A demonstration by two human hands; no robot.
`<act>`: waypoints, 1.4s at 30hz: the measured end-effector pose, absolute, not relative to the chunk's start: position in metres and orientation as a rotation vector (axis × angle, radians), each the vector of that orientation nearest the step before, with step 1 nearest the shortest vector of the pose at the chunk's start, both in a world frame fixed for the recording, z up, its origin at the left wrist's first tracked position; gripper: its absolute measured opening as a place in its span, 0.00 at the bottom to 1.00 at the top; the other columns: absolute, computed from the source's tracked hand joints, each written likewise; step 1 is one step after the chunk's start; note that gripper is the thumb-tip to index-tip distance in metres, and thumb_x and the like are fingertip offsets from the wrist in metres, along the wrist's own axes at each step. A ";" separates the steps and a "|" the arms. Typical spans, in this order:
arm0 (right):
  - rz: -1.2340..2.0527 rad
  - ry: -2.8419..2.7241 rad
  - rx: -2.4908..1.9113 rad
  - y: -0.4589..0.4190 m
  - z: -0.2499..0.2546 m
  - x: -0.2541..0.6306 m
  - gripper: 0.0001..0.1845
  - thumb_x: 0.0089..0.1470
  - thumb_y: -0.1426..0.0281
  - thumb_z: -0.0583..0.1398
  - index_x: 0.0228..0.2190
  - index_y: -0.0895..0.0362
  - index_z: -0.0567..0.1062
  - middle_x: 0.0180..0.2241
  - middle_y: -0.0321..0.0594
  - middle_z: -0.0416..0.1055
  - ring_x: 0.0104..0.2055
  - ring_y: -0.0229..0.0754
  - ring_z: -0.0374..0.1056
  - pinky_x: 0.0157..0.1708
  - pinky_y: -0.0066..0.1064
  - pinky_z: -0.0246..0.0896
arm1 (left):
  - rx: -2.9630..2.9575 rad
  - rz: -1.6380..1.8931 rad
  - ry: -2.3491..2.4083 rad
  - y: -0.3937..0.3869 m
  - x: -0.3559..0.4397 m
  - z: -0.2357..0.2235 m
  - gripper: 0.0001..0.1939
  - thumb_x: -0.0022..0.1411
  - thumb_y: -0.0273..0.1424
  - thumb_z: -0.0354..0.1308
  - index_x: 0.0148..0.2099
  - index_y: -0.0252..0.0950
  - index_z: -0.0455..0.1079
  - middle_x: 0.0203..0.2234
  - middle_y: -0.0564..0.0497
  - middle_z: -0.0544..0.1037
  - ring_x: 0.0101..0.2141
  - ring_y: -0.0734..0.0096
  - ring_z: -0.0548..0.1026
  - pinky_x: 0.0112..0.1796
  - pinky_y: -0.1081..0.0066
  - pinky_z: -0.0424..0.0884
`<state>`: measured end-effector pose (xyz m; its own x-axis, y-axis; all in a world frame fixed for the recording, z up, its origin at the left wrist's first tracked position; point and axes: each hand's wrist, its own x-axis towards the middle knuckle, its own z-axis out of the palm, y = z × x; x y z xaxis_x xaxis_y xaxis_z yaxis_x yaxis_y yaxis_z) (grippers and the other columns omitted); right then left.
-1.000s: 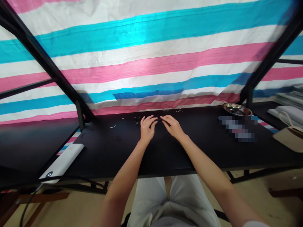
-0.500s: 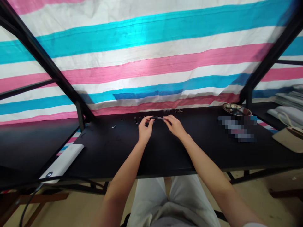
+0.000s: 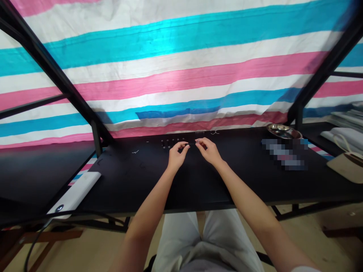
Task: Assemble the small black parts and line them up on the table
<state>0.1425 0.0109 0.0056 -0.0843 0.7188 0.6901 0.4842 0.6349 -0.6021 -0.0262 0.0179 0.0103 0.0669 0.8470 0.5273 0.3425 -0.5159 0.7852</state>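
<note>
My left hand (image 3: 178, 153) is over the black table (image 3: 198, 181), thumb and fingertips closed on a small dark piece (image 3: 187, 144). My right hand (image 3: 209, 150) pinches just to the right, at the same height; what lies in its fingertips is too small to make out. A narrow gap parts the two hands, and anything thin and dark across it blends into the tabletop. Just behind my left hand, several small dark parts with light tips (image 3: 168, 143) stand or lie in rows. Farther back is a row of small clear pieces (image 3: 199, 133).
A white thread-like scrap (image 3: 214, 132) lies at the back, another scrap (image 3: 135, 152) to the left. A shiny metal dish (image 3: 283, 131) and a blurred-out item (image 3: 285, 155) sit to the right. A white box with a cable (image 3: 75, 194) rests at the left edge. Striped sheeting (image 3: 181, 83) hangs behind.
My left hand has shifted slightly right and towards me, closer to my right hand. The slim dark-and-grey stick seen between the hands no longer shows clearly. The small parts behind are less covered.
</note>
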 end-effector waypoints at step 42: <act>0.172 -1.707 -1.848 0.112 -0.029 0.218 0.08 0.49 0.68 0.57 0.28 0.60 0.74 0.28 0.43 0.73 0.31 0.40 0.68 0.33 0.27 0.57 | 2.533 0.816 1.205 0.010 -0.028 0.001 0.17 0.61 0.31 0.46 0.51 0.36 0.65 0.32 0.48 0.74 0.34 0.67 0.70 0.39 0.67 0.66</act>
